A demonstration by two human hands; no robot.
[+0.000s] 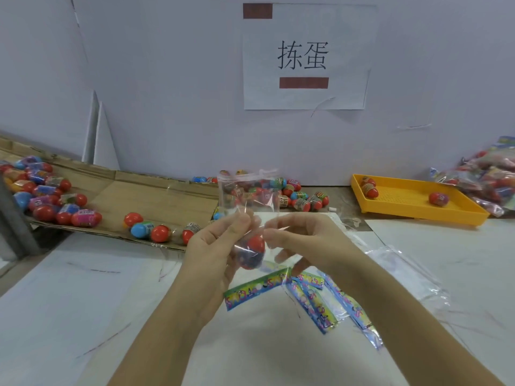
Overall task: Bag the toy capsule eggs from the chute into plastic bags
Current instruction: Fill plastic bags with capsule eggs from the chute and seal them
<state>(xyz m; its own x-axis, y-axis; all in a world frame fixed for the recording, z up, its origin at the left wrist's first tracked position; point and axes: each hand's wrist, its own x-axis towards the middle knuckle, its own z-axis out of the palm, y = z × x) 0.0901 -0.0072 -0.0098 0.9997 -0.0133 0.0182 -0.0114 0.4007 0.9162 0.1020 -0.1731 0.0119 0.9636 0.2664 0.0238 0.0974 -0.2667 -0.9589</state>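
The white table (83,302) fills the lower half of my view. The cardboard chute (156,196) slopes across it from nine o'clock toward the centre. Capsule eggs (41,190) are heaped on its nine o'clock end, a few lie strung along its lower edge, and another cluster (303,199) sits at its mouth against the wall. At twelve o'clock a paper sign (306,57) hangs on the wall. At two o'clock a yellow tray (412,201) holds three eggs, and just beyond it, at three o'clock, I see a pile of filled bags (490,185). Empty clear bags (404,274) lie on the table at four o'clock, with colourful printed bag headers (306,299) fanned out beside them at five o'clock. Dead centre, above the table, both my hands hold a clear plastic bag (245,190) upright. The left hand (211,246) pinches its left side with curled fingers, and the right hand (301,238) pinches its right side. A red-topped egg (255,245) sits in the bottom of the bag, between the two hands.
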